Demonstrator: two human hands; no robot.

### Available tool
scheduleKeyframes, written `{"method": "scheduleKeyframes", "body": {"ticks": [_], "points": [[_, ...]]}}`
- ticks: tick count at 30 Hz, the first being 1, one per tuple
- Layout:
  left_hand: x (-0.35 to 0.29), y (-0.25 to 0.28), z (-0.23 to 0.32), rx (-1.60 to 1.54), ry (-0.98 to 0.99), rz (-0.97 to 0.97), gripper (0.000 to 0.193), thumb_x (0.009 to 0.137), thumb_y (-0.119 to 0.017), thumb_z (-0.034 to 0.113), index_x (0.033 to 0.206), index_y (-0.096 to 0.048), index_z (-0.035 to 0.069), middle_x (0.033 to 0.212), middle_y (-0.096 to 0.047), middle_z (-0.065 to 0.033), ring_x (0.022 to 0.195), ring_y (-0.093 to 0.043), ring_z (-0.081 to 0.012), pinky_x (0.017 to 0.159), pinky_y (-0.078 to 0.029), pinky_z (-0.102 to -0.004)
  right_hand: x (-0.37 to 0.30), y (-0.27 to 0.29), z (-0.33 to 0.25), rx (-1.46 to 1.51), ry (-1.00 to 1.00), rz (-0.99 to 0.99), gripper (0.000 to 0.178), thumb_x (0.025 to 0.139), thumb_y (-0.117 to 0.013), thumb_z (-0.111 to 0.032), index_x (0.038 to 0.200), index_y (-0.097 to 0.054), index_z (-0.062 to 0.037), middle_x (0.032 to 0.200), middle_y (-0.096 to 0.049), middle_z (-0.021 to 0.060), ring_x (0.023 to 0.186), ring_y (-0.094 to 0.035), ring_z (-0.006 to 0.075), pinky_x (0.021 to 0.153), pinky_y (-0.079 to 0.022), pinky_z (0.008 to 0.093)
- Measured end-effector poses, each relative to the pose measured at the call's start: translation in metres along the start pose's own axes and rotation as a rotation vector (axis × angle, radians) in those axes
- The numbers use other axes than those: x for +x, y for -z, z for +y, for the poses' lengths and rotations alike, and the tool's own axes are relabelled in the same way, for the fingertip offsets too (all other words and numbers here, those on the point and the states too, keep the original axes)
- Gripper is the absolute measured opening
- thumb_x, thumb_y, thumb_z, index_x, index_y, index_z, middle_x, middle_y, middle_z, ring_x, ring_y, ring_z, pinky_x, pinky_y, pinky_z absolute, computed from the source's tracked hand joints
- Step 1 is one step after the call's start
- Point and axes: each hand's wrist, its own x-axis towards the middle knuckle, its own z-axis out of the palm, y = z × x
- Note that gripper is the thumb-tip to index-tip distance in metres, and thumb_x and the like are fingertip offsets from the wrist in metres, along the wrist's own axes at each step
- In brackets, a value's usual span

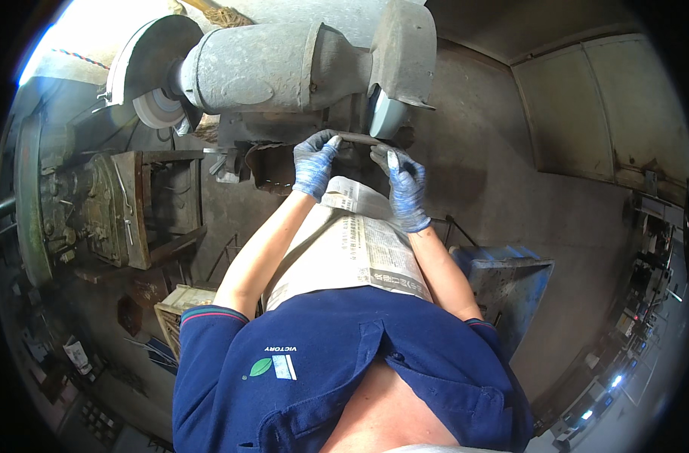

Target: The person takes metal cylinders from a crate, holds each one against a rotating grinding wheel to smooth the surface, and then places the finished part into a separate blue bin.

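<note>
Both my hands wear blue knitted gloves with dark, grimy fingers. Between them lies a thin dark metal bar (pixel 358 138), roughly level, just below the right grinding wheel (pixel 388 115) of a bench grinder (pixel 254 68). My left hand (pixel 312 164) pinches the bar's left end between thumb and fingers. At the other end, my right hand (pixel 405 185) is closed with its fingertips on the bar, the thumb raised along them. Whether the bar touches the wheel I cannot tell. Printed newspaper sheets (pixel 382 253) cover my lap beneath the hands.
The grinder's left wheel (pixel 157 109) sits under a round guard. A rusty open box (pixel 272 167) is below the motor. To the left stands a greasy machine (pixel 95 208); a blue-edged metal bin (pixel 510 291) is by my right arm. Pale panels (pixel 605 106) line the right wall.
</note>
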Motion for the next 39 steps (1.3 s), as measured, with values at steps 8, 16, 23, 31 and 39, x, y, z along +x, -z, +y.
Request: {"method": "scheduleKeyframes", "body": {"ticks": [8, 16, 23, 31, 39], "points": [[-0.002, -0.032, -0.003, -0.001, 0.09, -0.026, 0.009, 0.086, -0.059, 0.004, 0.089, -0.064, -0.002, 0.079, -0.066, -0.0079, 0.069, -0.062, -0.0131, 0.065, -0.051, -0.0248, 0.002, 0.026, -0.003, 0.068, -0.02, 0.09, 0.029, 0.092, -0.053, -0.021, 0.095, -0.064, 0.0053, 0.094, -0.065, 0.0159, 0.09, -0.063, 0.024, 0.087, -0.049, 0.0361], [0.007, -0.03, -0.014, 0.016, 0.027, -0.017, 0.007, 0.084, -0.06, 0.002, 0.087, -0.064, -0.002, 0.079, -0.066, -0.0067, 0.065, -0.059, -0.0112, 0.063, -0.051, -0.0241, 0.005, 0.029, -0.001, 0.126, -0.04, 0.076, 0.027, 0.091, -0.054, -0.02, 0.092, -0.063, 0.0055, 0.093, -0.065, 0.0162, 0.09, -0.063, 0.0242, 0.087, -0.049, 0.0358], [0.004, -0.009, 0.004, 0.026, 0.038, 0.038, 0.007, 0.084, -0.06, 0.002, 0.087, -0.064, -0.002, 0.077, -0.065, -0.0053, 0.065, -0.058, -0.0096, 0.062, -0.048, -0.0225, 0.007, 0.002, 0.005, 0.23, -0.065, 0.019, 0.023, 0.09, -0.055, -0.014, 0.099, -0.063, 0.0063, 0.101, -0.063, 0.0172, 0.091, -0.063, 0.0222, 0.087, -0.05, 0.034], [-0.042, 0.01, 0.032, -0.006, 0.005, -0.147, 0.013, 0.086, -0.06, 0.007, 0.096, -0.063, -0.001, 0.078, -0.066, -0.0053, 0.059, -0.052, -0.0054, 0.053, -0.04, -0.018, -0.023, 0.006, -0.016, -0.437, 0.451, -0.127, 0.023, 0.081, -0.06, -0.001, 0.104, -0.064, 0.0019, 0.108, -0.061, 0.0141, 0.098, -0.061, 0.0245, 0.087, -0.048, 0.0311], [-0.072, 0.013, 0.054, -0.15, 0.059, -0.348, 0.02, 0.084, -0.064, 0.015, 0.092, -0.06, -0.003, 0.086, -0.065, -0.0126, 0.078, -0.065, -0.0198, 0.074, -0.053, -0.0301, -0.062, 0.008, -0.066, -0.701, 0.764, -0.231, 0.042, 0.074, -0.072, -0.024, 0.106, -0.062, 0.001, 0.107, -0.059, 0.0214, 0.098, -0.061, 0.0329, 0.083, -0.051, 0.0358]]}}
